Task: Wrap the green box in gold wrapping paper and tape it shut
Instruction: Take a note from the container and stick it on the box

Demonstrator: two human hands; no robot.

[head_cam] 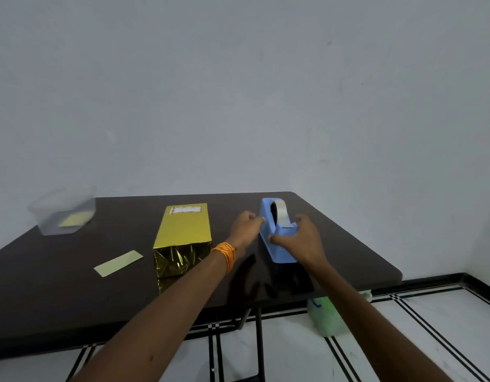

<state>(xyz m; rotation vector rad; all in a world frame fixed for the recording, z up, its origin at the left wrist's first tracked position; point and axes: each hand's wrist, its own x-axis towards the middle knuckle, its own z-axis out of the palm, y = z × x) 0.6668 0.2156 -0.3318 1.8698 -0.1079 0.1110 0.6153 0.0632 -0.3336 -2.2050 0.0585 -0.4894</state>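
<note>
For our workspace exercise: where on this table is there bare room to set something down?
Bare: the near left table in front of the paper strip, and between tub and gold box. Crowded: around the dispenser, where both hands sit.

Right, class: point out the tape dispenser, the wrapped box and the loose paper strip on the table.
Tape dispenser (279, 245), head view: on its blue base.
Wrapped box (183, 230), head view: on its gold top face.
Paper strip (118, 263), head view: on its middle.
</note>
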